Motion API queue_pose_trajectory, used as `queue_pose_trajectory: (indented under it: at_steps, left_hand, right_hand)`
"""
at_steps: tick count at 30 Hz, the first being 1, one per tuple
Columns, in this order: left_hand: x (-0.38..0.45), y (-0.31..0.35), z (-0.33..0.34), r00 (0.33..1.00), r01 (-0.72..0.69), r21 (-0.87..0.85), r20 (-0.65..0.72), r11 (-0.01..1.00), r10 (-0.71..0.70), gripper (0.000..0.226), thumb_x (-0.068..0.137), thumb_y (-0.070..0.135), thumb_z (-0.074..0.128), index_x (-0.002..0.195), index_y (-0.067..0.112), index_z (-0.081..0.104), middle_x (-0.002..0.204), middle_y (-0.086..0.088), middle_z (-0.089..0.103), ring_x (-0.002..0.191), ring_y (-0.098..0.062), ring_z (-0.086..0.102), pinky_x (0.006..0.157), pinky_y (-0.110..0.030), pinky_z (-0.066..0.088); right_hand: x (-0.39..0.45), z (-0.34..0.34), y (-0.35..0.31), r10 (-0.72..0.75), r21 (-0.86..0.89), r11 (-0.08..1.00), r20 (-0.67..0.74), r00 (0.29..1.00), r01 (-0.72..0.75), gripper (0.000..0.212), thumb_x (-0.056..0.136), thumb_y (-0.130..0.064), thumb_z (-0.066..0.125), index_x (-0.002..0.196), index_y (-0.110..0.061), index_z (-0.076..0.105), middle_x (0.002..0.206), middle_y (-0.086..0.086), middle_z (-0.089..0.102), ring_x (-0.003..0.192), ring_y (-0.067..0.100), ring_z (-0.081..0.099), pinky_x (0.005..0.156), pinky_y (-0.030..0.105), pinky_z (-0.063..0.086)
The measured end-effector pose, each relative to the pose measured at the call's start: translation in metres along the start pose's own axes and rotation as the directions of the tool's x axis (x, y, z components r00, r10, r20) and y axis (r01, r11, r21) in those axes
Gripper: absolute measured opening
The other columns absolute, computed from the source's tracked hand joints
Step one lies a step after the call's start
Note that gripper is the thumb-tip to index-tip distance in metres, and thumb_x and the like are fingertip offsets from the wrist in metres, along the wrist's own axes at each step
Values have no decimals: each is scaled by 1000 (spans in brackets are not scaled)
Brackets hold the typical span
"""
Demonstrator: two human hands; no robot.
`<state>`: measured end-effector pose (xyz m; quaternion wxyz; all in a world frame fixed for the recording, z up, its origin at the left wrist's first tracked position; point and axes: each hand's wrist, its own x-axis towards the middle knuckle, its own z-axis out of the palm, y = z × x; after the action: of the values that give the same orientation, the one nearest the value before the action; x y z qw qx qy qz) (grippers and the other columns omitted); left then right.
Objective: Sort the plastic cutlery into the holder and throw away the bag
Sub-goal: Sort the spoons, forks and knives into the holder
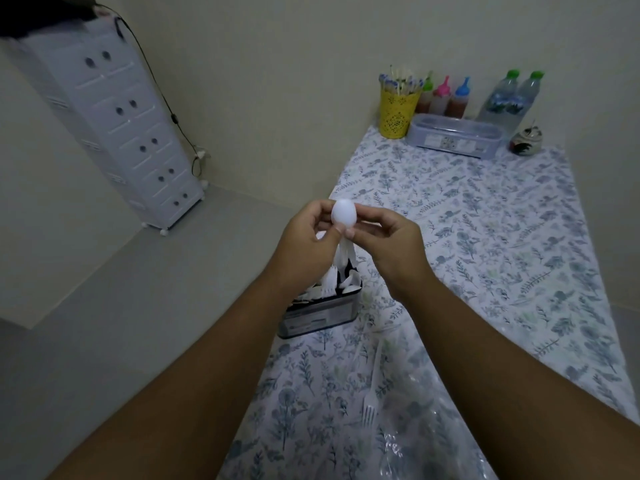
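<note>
Above the holder (320, 315), both hands' (304, 244) grip pinches a spoon (343, 212).

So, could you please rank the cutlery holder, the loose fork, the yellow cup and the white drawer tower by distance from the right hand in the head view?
1. Cutlery holder, just below the right hand.
2. Loose fork, nearer the camera on the table.
3. Yellow cup, at the table's far end.
4. White drawer tower, across the floor, far left.
</note>
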<state>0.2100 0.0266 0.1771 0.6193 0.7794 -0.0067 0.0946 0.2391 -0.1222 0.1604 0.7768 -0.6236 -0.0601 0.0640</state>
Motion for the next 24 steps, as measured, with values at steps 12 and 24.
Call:
queue_pose_trajectory:
  at_steps: [12,24]
  left_hand:
    - [-2,-26,1,984,50,432,135,901,-120,29,94,12,54,117,29,56,97,0,66,78,-11,62,67,-25,47]
    - [-87,-42,39,971,-230,556,191,799,146,13,91,11,59,95,9,71,89,-4,66,84,-18,58,76,-32,48]
  right_hand:
    - [-9,-15,43,29,-468,884,-3,1000,-27,32,88,-11,77,119,-18,75,109,-5,77,101,5,72,85,24,60]
    - [-83,-43,80,-54,-803,596,-13,998,21,18,96,-15,64,107,-19,78,95,-6,71,82,6,62,78,29,55]
